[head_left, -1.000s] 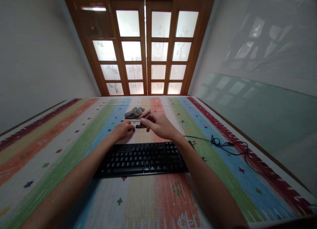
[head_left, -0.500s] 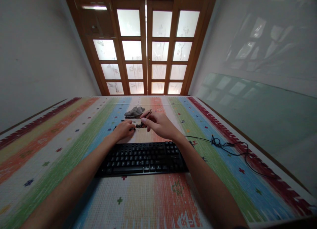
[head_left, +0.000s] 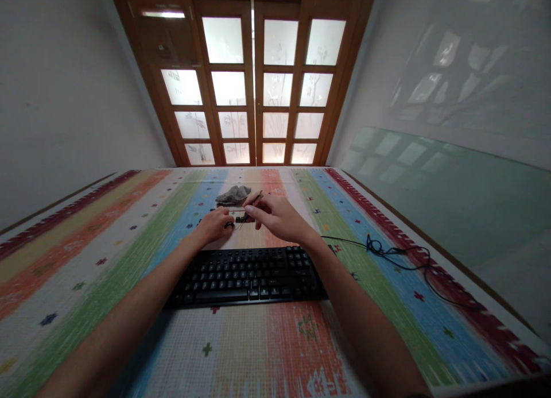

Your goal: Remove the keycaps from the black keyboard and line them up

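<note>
In the head view my left hand is beyond the keyboard with its fingers curled around a small dark object, whose kind I cannot make out. Facing it, my right hand pinches a thin dark tool between thumb and fingers, its slim end slanting down toward the left hand. Small black pieces, like keycaps, lie between the two hands, partly hidden by them. Closer to me is a black keyboard, lying flat below both wrists and touched by neither hand's fingers. My right forearm covers its right end.
A crumpled grey cloth lies just past my hands. From the keyboard's right side a black cable runs in loose loops toward the table's right edge. A striped tablecloth covers the table. Wooden doors with glass panes stand at the far end.
</note>
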Motion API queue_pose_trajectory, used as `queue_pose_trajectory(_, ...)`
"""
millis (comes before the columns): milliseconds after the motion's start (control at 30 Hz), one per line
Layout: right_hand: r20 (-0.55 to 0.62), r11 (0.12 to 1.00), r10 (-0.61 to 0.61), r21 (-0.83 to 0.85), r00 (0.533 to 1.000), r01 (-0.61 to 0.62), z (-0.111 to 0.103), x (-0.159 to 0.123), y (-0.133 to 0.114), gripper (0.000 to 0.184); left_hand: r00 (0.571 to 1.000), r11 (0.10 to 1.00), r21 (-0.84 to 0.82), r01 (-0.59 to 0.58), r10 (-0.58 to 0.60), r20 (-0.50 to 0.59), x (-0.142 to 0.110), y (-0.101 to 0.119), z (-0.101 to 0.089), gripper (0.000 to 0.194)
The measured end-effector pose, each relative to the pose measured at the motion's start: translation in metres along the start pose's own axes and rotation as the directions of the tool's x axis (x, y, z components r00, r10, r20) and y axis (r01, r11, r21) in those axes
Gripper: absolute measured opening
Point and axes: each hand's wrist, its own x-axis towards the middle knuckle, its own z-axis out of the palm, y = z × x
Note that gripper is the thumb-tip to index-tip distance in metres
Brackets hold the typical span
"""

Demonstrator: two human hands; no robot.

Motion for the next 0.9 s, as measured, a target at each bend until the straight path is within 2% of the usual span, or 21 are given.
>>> queue_pose_trajectory(367,0.007,1.0,0.009,0.001,1.0,-0.009,0.0,0.0,0.0,0.022,1.0,0.998,-0.067,0.003,-0.004,-0.014,-0.002,-0.003,-0.001,0.019)
queue_pose_trajectory(600,0.018,1.0,0.005,-0.002,1.0,-0.005,0.0,-0.001,0.0,0.025,0.996,0.993,-0.118,0.005,-0.015,-0.086,-0.003,-0.014,-0.006,0.043)
queue_pose_trajectory(800,0.028,1.0,0.002,0.008,1.0,-0.003,0.0,0.0,0.003,0.022,0.999,0.99,-0.133,0.042,-0.037,0.04,-0.003,-0.019,0.003,0.052)
queue_pose_trajectory(900,0.028,1.0,-0.002,0.02,1.0,0.001,0.0,0.0,0.004,0.022,0.997,0.987,-0.153,0.048,-0.038,0.063,-0.001,-0.021,0.007,0.051)
